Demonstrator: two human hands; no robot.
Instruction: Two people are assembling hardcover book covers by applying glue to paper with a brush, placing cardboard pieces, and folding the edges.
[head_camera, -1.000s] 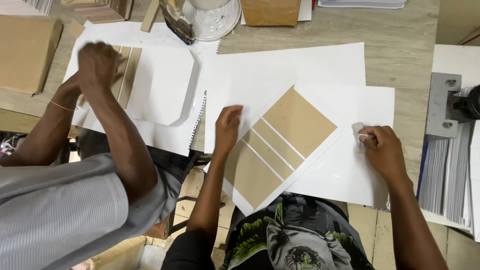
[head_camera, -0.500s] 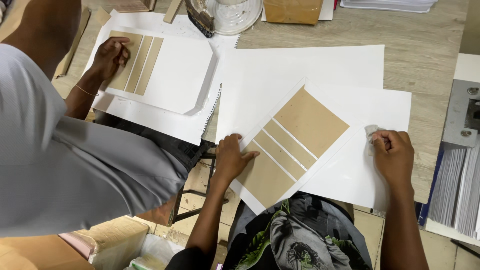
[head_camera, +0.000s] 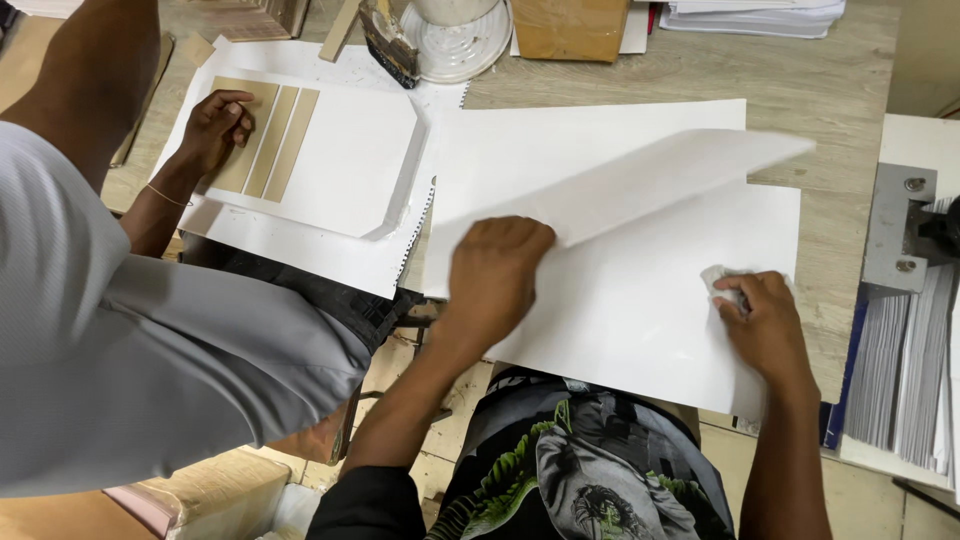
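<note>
Pinched between the fingers of the left hand (head_camera: 497, 272), the near corner of a large white sheet (head_camera: 640, 185) was lifted and folded over, its far end blurred above the middle of the tabletop (head_camera: 640, 75). The right hand (head_camera: 765, 325) was closed around a small crumpled white cloth (head_camera: 722, 283), pressing it onto the flat white sheet (head_camera: 620, 320) that lay beneath, near the front edge of the tabletop.

Judging by how it bowed along its length without creasing, the lifted sheet looked light and flexible, thin card or heavy paper, smooth and likely slippery against the sheet under it. It seemed easy to crease or smudge, so a hold at a corner or along an edge, as the left hand had it, looked the safest place to take it.

Toward the left edge of the tabletop, another person's hand (head_camera: 215, 125) rested on a white panel with tan strips (head_camera: 300, 150). A brush (head_camera: 388, 45) and a round white container (head_camera: 455, 35) stood at the far edge, beside a brown box (head_camera: 570, 25).

The underside of the lifted sheet was hidden, so whether it carried anything could not be told. The fingertips of the left hand were covered by the fold. A grey metal device (head_camera: 900, 240) and stacked papers (head_camera: 900, 380) at the right edge were cut off by the frame.
</note>
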